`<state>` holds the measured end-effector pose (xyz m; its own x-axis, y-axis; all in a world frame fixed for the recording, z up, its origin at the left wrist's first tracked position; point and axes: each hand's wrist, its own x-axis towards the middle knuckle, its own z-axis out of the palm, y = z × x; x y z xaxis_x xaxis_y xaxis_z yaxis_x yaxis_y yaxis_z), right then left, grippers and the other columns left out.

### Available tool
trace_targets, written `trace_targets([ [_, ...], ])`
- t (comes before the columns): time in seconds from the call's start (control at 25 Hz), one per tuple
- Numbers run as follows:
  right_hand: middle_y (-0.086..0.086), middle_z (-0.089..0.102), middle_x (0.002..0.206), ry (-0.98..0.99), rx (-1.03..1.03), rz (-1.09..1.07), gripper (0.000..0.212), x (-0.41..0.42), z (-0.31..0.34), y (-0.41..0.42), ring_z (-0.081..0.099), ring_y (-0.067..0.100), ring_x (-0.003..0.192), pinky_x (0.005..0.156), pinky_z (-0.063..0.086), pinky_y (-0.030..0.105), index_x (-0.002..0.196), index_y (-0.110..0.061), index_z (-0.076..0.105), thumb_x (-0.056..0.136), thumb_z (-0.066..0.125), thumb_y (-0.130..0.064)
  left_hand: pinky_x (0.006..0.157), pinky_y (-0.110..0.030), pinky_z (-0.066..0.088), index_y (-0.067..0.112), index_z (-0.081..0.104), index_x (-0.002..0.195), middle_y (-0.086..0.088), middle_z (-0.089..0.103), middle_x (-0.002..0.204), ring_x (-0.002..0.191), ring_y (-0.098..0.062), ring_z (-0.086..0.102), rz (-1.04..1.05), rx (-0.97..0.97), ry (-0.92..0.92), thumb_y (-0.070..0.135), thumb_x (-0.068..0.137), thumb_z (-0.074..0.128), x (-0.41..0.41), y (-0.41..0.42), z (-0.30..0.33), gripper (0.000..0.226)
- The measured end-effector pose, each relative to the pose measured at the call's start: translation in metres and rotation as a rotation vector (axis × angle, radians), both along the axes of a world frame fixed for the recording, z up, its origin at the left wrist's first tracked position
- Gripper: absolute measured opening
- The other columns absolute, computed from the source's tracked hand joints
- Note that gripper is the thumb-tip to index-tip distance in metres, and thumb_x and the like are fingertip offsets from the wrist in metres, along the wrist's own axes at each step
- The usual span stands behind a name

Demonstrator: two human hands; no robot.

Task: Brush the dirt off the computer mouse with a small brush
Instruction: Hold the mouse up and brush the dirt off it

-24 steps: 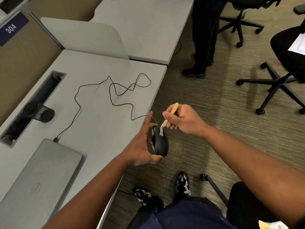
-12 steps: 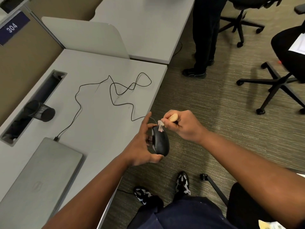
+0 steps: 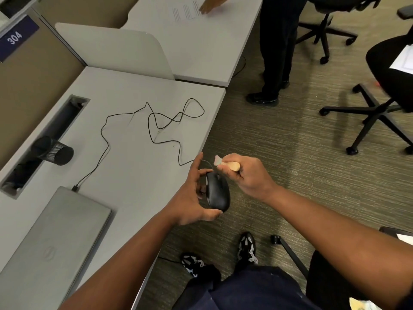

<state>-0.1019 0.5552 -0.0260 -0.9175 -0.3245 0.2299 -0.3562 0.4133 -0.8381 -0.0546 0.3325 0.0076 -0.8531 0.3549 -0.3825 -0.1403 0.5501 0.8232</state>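
Observation:
My left hand (image 3: 190, 198) grips a black computer mouse (image 3: 218, 191) just past the desk's right edge, thumb under its near end and fingers along its left side. The mouse's thin black cable (image 3: 154, 121) loops back over the grey desk (image 3: 125, 166). My right hand (image 3: 245, 175) pinches a small wooden-handled brush (image 3: 228, 164). Its pale bristles point left, just above and clear of the mouse's far end.
A closed grey laptop (image 3: 53, 247) lies at the desk's near left, with the cable plugged in beside it. A black mesh cup (image 3: 53, 151) stands by the cable slot. Another person's legs (image 3: 277, 52) and office chairs (image 3: 375, 113) stand on the carpet to the right.
The brush swept from the mouse's top up and off its far end, and its handle has tipped down to lie nearly level. My left hand keeps the mouse in place.

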Motion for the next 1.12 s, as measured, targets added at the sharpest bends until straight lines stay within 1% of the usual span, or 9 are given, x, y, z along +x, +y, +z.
trace_targets([
  [0.12,0.001,0.075,0.084,-0.173,-0.153,-0.13,0.043,-0.003,0.002,0.004,0.071,0.018,0.071,0.062,0.056,0.04,0.104,-0.015,0.069,0.098,0.057,-0.056,0.086,-0.02,0.056,0.063,-0.014,0.156,0.01,0.036,0.159,0.119,-0.007,0.065,0.006,0.01,-0.012,0.016,0.066,0.099,-0.002,0.0,0.0,0.151],
  [0.2,0.004,0.074,0.077,-0.404,-0.41,-0.224,0.04,-0.009,0.01,0.006,0.068,0.018,0.065,0.056,0.053,0.034,0.098,-0.013,0.065,0.1,0.056,-0.052,0.083,-0.018,0.056,0.062,-0.014,0.156,0.011,0.036,0.159,0.117,-0.006,0.065,0.005,0.02,-0.007,0.015,0.067,0.098,-0.003,0.001,0.0,0.15],
  [0.28,0.007,0.069,0.07,-0.55,-0.557,-0.288,0.039,-0.016,0.014,0.014,0.062,0.017,0.059,0.051,0.046,0.026,0.094,-0.01,0.063,0.104,0.052,-0.046,0.081,-0.018,0.055,0.062,-0.014,0.156,0.011,0.036,0.159,0.116,-0.011,0.066,0.008,0.026,-0.007,0.015,0.068,0.098,-0.005,0.002,0.0,0.15],
  [0.36,0.009,0.067,0.066,-0.652,-0.603,-0.229,0.041,-0.019,0.015,0.021,0.058,0.017,0.054,0.047,0.043,0.023,0.089,-0.01,0.063,0.106,0.05,-0.045,0.084,-0.022,0.058,0.059,-0.014,0.157,0.009,0.037,0.159,0.116,-0.01,0.067,0.013,0.044,-0.021,0.015,0.068,0.098,-0.007,0.002,0.001,0.15],
  [0.44,0.009,0.066,0.064,-0.728,-0.625,-0.13,0.042,-0.018,0.015,0.022,0.058,0.016,0.052,0.047,0.043,0.023,0.087,-0.011,0.063,0.102,0.052,-0.048,0.092,-0.032,0.061,0.057,-0.013,0.158,0.006,0.039,0.159,0.116,-0.012,0.069,0.023,0.065,-0.033,0.016,0.066,0.098,-0.008,0.002,0.002,0.15],
  [0.56,0.008,0.067,0.066,-0.75,-0.632,-0.117,0.043,-0.019,0.015,0.019,0.059,0.016,0.054,0.049,0.045,0.023,0.09,-0.012,0.061,0.095,0.056,-0.054,0.101,-0.044,0.06,0.055,-0.009,0.16,0.002,0.042,0.158,0.117,-0.016,0.07,0.066,0.121,-0.067,0.012,0.063,0.096,-0.008,0.003,0.006,0.149],
  [0.76,0.009,0.071,0.072,-0.7,-0.603,-0.116,0.043,-0.023,0.016,0.016,0.064,0.017,0.061,0.055,0.052,0.024,0.098,-0.007,0.06,0.093,0.06,-0.049,0.102,-0.051,0.059,0.056,-0.003,0.16,-0.001,0.043,0.158,0.121,-0.021,0.068,0.085,0.15,-0.092,0.009,0.063,0.096,-0.009,0.002,0.008,0.147],
  [0.96,0.01,0.072,0.08,-0.644,-0.521,-0.119,0.044,-0.022,0.009,0.011,0.067,0.02,0.071,0.063,0.056,0.027,0.103,-0.005,0.061,0.091,0.063,-0.047,0.103,-0.05,0.058,0.055,-0.004,0.161,-0.001,0.043,0.158,0.123,-0.026,0.068,0.058,0.163,-0.082,0.014,0.062,0.098,-0.01,0.004,0.007,0.147],
  [1.12,0.009,0.073,0.083,-0.619,-0.524,-0.196,0.045,-0.024,0.011,0.011,0.068,0.019,0.074,0.065,0.055,0.027,0.108,-0.008,0.064,0.09,0.065,-0.049,0.104,-0.046,0.058,0.054,-0.004,0.161,0.002,0.042,0.158,0.123,-0.021,0.068,0.049,0.149,-0.071,0.012,0.065,0.097,-0.012,0.004,0.007,0.146],
])
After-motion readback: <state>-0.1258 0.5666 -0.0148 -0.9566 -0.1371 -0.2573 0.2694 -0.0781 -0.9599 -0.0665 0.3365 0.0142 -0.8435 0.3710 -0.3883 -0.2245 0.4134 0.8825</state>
